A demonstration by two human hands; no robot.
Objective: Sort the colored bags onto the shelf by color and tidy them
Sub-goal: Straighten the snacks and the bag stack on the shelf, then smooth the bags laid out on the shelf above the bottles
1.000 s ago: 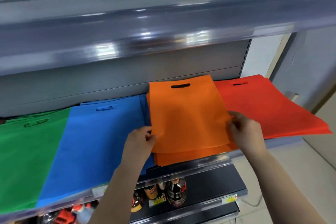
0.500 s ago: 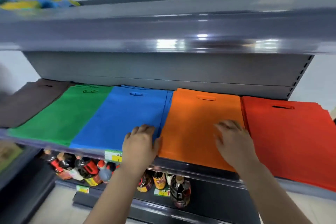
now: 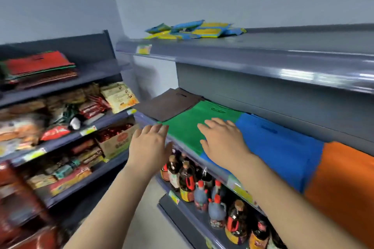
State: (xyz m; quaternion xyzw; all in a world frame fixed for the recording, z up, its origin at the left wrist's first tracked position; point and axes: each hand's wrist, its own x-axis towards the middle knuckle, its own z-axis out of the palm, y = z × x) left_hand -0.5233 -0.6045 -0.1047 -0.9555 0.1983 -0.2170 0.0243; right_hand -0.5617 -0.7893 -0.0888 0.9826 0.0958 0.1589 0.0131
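Grey metal shop shelving stands against a pale grey wall, and the middle grey shelf [image 3: 212, 164] carries flat non-woven fabric bags with die-cut handle slots, laid in a row by colour and slightly overlapping: dark brown bags [image 3: 170, 103] at the far left end, then green bags [image 3: 188, 127], blue bags [image 3: 283, 147] and orange bags [image 3: 344, 184] toward the right edge of view. Each lies flat with its handle slot toward the back panel. Left hand [image 3: 150, 145] hovers palm-down just in front of the shelf lip beside the green bags, its fingers [image 3: 155, 129] straight, slightly spread and holding nothing. Right hand [image 3: 222, 139] lies palm-down over the seam of green and blue, fingers extended and apart; whether it presses on the fabric cannot be told. Above, the top shelf holds blue-and-yellow flat packets [image 3: 196, 30]. Below, dark glass sauce bottles with red caps [image 3: 202, 184] stand in rows. A second shelving unit at left, blurred, bears a mixed stack of red, green and brown fabric bags [image 3: 40, 66] and assorted snack packages [image 3: 119, 97].
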